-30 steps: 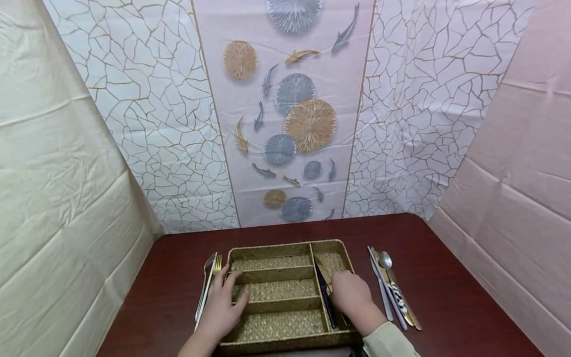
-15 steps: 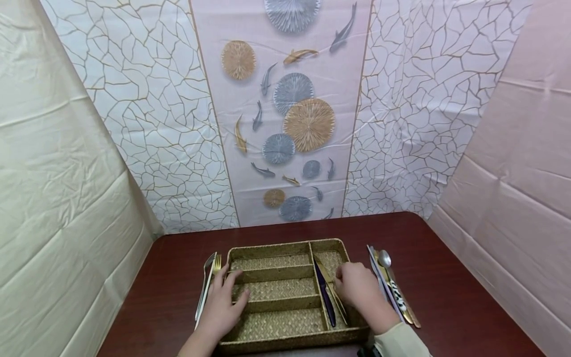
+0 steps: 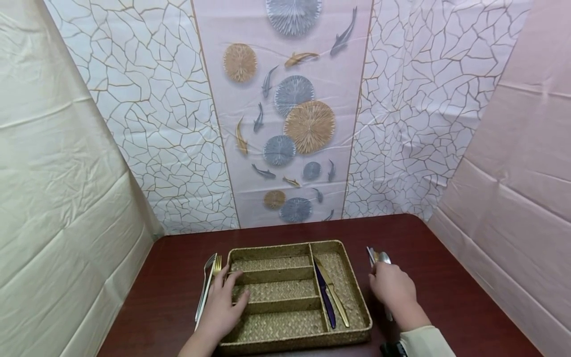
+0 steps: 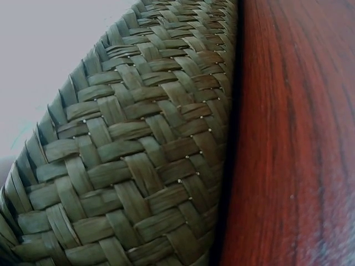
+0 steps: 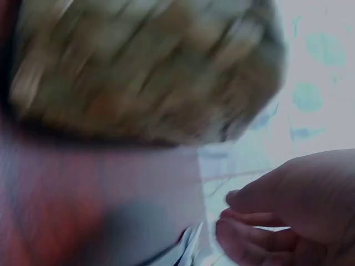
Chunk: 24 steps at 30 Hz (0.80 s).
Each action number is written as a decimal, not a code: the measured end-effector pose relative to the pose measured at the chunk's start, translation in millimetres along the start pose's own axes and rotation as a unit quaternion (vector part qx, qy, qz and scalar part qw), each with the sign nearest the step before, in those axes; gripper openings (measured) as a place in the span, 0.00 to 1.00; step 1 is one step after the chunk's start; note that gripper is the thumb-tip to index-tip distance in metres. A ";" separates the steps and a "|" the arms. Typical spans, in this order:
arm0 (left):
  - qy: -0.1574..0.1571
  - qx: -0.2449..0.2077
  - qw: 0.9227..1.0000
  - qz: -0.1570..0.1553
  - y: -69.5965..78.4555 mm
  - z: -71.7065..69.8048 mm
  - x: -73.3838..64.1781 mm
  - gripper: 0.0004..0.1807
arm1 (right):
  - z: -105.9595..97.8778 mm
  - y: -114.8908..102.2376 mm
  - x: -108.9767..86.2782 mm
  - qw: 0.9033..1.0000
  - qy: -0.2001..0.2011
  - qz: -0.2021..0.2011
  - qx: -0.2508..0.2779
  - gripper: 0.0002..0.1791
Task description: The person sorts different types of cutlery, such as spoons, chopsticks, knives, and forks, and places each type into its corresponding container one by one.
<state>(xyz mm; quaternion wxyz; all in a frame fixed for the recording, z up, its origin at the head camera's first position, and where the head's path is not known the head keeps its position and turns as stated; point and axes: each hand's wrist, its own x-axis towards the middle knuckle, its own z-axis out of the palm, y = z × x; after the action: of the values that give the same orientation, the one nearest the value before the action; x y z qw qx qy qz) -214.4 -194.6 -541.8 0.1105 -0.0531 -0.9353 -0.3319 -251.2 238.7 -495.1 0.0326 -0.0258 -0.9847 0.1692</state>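
A woven cutlery tray [image 3: 294, 343] with several compartments sits mid-table. My left hand [image 3: 220, 308] rests at its left rim, fingers spread over the edge. In the left wrist view only the tray's woven side wall [image 4: 133, 144] shows, beside the table. My right hand [image 3: 393, 288] is over the cutlery at the right, hiding most of it; a spoon's bowl [image 3: 384, 257] shows past the knuckles. In the right wrist view the fingers of this hand [image 5: 291, 213] are loosely bent, with a gap to the thumb and nothing between. A purple knife [image 3: 327, 300] and a gold knife [image 3: 337, 299] lie in the tray's right compartment.
Left of the tray lie a silver fork [image 3: 209, 262] and a gold-tined fork [image 3: 217, 263], next to a white handle [image 3: 205, 300]. Patterned cloth [image 3: 285, 148] hangs behind the dark red table [image 3: 455, 297], with plain cloth at both sides.
My right hand has left the tray's right compartment, where the gold knife now lies beside the purple one, and has moved right over the cutlery. The left hand has stayed in place.
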 end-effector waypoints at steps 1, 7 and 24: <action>-0.001 0.000 1.000 -0.001 0.1 0.0 -0.3 0.29 | 0.3 4.2 -0.7 1.000 -0.010 0.008 -0.003 0.06; 0.001 0.000 1.000 -0.001 0.5 -0.6 -0.2 0.30 | 1.9 23.2 -2.5 0.999 -0.032 0.032 -0.006 0.08; -0.005 0.001 1.000 -0.002 0.1 -0.5 1.0 0.30 | 5.0 54.0 -3.9 1.000 -0.011 0.021 -0.003 0.07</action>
<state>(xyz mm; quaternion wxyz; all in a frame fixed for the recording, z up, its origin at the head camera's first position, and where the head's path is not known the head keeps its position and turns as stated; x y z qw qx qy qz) -215.3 -194.8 -541.2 0.1054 -0.0527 -0.9363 -0.3307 -245.5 287.6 -518.1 0.0180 -0.0448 -0.9847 0.1672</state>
